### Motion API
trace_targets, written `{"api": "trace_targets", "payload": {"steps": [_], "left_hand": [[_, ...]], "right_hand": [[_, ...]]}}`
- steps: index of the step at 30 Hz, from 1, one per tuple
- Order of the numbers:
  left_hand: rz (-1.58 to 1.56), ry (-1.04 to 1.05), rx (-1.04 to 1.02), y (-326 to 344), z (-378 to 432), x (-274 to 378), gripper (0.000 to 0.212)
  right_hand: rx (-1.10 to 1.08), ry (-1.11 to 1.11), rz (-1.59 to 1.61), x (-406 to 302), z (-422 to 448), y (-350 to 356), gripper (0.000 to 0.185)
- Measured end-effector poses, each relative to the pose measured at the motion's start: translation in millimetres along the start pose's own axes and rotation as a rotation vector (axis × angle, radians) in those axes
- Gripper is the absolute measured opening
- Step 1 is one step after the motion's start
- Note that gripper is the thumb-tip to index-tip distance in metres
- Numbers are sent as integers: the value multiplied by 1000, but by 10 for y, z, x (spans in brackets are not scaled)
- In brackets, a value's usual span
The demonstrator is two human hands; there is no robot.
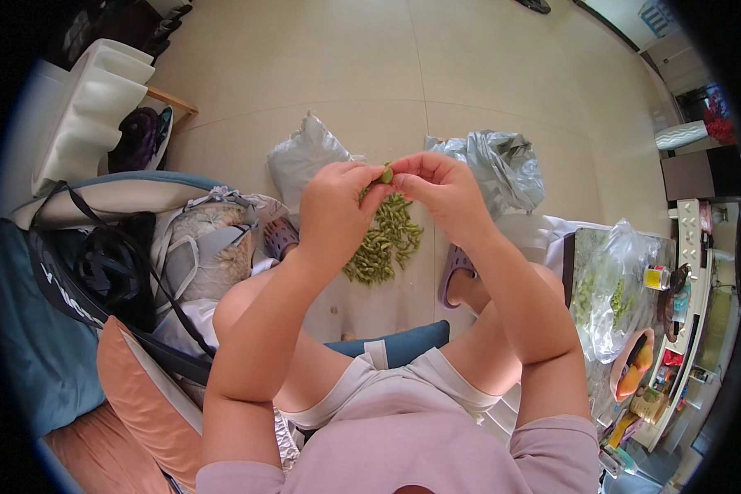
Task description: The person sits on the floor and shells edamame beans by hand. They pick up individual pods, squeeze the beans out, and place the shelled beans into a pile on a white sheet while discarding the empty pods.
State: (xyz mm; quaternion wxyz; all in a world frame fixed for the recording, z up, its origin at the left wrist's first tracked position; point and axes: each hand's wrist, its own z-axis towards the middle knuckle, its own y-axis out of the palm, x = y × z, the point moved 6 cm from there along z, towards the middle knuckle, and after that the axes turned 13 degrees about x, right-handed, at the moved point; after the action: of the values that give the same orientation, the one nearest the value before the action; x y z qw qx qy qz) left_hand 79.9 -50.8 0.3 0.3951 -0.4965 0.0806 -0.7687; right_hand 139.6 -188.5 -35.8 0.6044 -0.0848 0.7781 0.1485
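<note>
A green bean pod is pinched between both hands, above the floor in front of me. My left hand grips it between thumb and forefinger. From the other side, the thumb and fingertips of my right hand close on the pod's end. Directly below lies a heap of green bean pods on the tiles, partly hidden by my left hand. Beyond my left hand stands a pale plastic bag. Past my right hand sits a crumpled grey plastic bag.
Purple clogs flank the heap. At left are a sofa with an orange cushion and a black bag. The table at right holds a clear plastic bag with green contents and a bowl of fruit. A white rack stands upper left.
</note>
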Motion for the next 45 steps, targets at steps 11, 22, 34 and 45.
{"api": "trace_targets", "payload": {"steps": [11, 22, 34, 45], "left_hand": [[178, 273, 28, -14, 15, 113, 10], [286, 477, 1, -10, 3, 196, 12], [224, 332, -76, 19, -78, 167, 13], [-156, -175, -187, 93, -73, -97, 15]], "right_hand": [[5, 126, 88, 131, 20, -6, 14], [2, 166, 73, 122, 15, -33, 14], [31, 87, -136, 207, 89, -76, 5], [18, 70, -142, 145, 84, -68, 5]]}}
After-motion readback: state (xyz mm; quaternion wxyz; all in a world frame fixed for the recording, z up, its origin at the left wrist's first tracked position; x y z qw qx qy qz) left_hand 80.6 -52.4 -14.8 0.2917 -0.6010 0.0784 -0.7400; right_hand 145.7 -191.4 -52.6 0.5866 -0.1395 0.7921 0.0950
